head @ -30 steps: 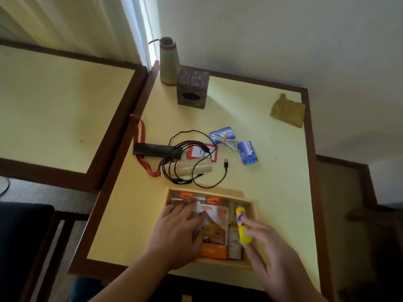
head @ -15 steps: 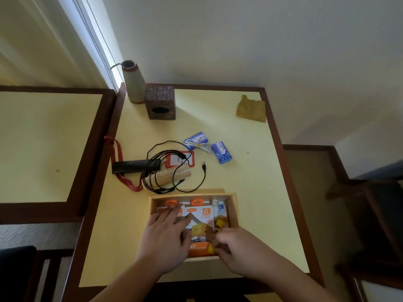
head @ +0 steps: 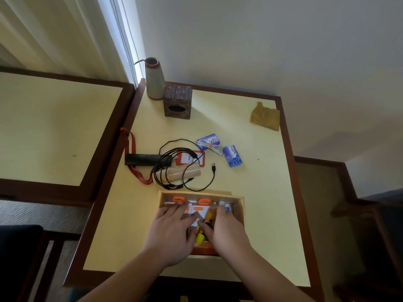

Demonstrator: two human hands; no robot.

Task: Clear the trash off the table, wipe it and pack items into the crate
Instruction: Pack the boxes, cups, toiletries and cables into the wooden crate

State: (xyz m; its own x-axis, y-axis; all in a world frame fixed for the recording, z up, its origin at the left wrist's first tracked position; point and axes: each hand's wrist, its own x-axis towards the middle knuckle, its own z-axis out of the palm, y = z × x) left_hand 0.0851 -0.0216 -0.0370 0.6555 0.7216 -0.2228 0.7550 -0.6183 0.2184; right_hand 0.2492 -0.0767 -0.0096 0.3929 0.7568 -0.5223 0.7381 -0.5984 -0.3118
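Wooden crate (head: 238, 205) holds orange-white boxes (head: 198, 209) and a yellow tube (head: 200, 236)

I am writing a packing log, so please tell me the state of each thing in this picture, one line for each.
Crate: open, partly filled with boxes.
Yellow tube: in crate, between the hands.
Left hand: flat on the boxes.
Right hand: over the crate; grip unclear.
Black cable: loosely tangled, unpacked.
Paper cups: stacked, lying sideways.
Soap packs: two, unpacked.
Cloth: crumpled, far corner.
Tissue box: upright.
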